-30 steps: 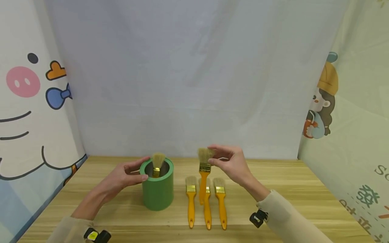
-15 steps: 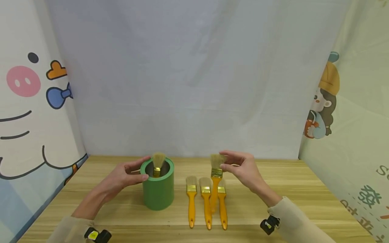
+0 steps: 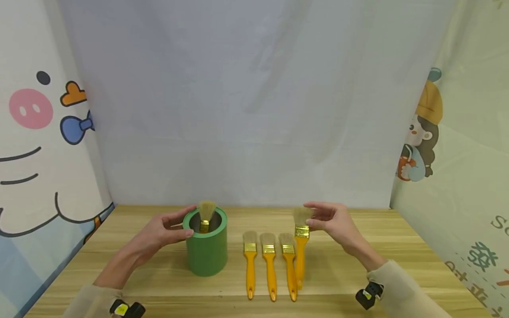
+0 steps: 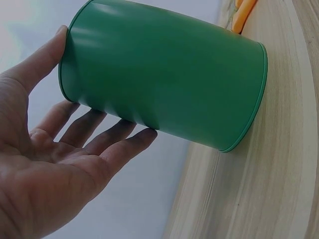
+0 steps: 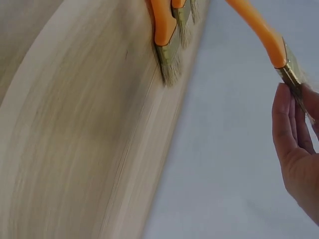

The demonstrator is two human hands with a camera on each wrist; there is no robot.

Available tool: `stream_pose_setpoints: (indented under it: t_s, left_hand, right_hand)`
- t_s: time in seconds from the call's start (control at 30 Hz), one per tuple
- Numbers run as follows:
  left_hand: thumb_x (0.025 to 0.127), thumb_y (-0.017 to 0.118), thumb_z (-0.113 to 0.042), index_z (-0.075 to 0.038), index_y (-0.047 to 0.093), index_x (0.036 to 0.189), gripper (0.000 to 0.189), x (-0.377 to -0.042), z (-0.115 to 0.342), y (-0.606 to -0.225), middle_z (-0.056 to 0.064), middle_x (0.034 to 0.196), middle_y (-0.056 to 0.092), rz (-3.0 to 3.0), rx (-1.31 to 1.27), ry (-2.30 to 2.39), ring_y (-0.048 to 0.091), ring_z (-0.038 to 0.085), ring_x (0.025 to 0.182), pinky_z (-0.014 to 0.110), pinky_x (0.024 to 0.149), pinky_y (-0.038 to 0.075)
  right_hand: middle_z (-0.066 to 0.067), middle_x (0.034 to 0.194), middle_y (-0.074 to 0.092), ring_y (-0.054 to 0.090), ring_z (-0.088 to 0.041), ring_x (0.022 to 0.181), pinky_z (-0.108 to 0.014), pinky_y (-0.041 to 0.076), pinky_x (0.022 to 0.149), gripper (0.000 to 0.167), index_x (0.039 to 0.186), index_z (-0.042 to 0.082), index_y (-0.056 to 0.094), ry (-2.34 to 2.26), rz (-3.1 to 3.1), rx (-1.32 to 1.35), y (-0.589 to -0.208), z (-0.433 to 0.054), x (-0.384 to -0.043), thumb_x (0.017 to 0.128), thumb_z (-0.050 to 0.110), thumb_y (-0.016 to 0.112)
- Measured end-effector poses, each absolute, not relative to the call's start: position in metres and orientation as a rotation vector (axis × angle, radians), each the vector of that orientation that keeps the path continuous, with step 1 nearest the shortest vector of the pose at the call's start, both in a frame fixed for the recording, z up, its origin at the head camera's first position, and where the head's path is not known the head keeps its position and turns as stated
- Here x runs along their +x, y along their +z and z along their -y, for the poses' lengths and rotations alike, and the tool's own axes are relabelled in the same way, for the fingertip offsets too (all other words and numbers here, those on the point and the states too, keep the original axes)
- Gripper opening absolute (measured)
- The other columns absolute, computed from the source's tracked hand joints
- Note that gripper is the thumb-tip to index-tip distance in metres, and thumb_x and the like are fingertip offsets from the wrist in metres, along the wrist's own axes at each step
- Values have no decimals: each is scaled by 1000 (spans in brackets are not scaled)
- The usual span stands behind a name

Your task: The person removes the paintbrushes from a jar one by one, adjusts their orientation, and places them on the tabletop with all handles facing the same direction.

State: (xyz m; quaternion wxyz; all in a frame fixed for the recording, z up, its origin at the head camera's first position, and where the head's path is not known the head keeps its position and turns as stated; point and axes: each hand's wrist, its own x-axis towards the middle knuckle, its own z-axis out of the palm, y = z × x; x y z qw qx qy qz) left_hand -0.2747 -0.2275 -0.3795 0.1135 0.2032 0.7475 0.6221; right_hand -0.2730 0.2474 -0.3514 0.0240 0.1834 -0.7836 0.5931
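My left hand (image 3: 163,229) holds the upper part of a green can (image 3: 207,255), thumb at the near rim and fingers round its left side. In the left wrist view the fingertips lie against the can (image 4: 164,69). One paintbrush (image 3: 206,213) stands in the can, bristles up. Over to the right, my right hand (image 3: 334,224) pinches another paintbrush (image 3: 301,254) near its bristles, the orange handle hanging down. In the right wrist view this paintbrush (image 5: 264,37) is held off the table. Just left of it, three paintbrushes (image 3: 270,269) lie side by side, bristles away from me.
The wooden table (image 3: 358,274) carries everything. A pale cloth (image 3: 254,110) hangs behind it, and printed cloths with cartoon figures stand at the left and right. The right end of the brush row (image 3: 290,269) overlaps the held brush in the head view.
My right hand has moved right and slightly down with its paintbrush, from over the middle lying brush to beside the rightmost one. My left hand and the can have stayed put.
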Motion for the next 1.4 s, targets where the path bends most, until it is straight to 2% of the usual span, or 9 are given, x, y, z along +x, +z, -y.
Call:
stream_pose_setpoints:
  t_s: [0.2, 0.4, 0.6, 0.8, 1.07, 1.4]
  left_hand:
    - [100, 74, -17, -4, 34, 165, 78, -274, 228, -377, 21, 167, 32, -2196, 602, 1818, 36, 50, 147, 53, 111, 47]
    - [99, 75, -17, -6, 35, 165, 78, -275, 228, -377, 21, 167, 31, -2194, 601, 1819, 36, 50, 147, 55, 112, 45]
    - [100, 75, -18, -9, 37, 165, 76, -276, 229, -377, 21, 168, 29, -2198, 607, 1816, 36, 51, 147, 57, 112, 44]
    - [99, 75, -17, -8, 36, 165, 77, -275, 228, -377, 21, 168, 29, -2194, 611, 1821, 37, 51, 147, 55, 112, 45]
    - [100, 74, -17, -7, 35, 165, 76, -275, 229, -378, 21, 167, 31, -2195, 607, 1825, 36, 51, 147, 56, 113, 44]
    - [100, 75, -18, -9, 37, 165, 76, -275, 228, -379, 20, 168, 30, -2188, 600, 1823, 36, 50, 147, 55, 112, 45]
  right_hand:
    - [-25, 110, 70, 74, -24, 89, -45, 63, 84, 50, 142, -15, 58, 1854, 2515, 535, -357, -265, -280, 95, -5, 74]
    - [-21, 99, 70, 74, -27, 86, -50, 62, 85, 51, 142, -16, 56, 1850, 2594, 515, -372, -281, -290, 95, -6, 74]
    - [-23, 105, 71, 74, -27, 88, -54, 61, 87, 50, 141, -18, 55, 1881, 2653, 473, -386, -288, -297, 96, -7, 71]
    - [-22, 103, 71, 74, -25, 86, -50, 63, 84, 49, 137, -20, 55, 1923, 2668, 471, -398, -291, -302, 92, -9, 72]
    - [-24, 104, 74, 75, -32, 91, -45, 63, 83, 49, 136, -19, 57, 1861, 2735, 427, -406, -286, -306, 92, -8, 74]
    - [-22, 99, 75, 75, -27, 81, -42, 65, 74, 44, 131, -19, 60, 1836, 2784, 387, -417, -282, -310, 90, -10, 75]
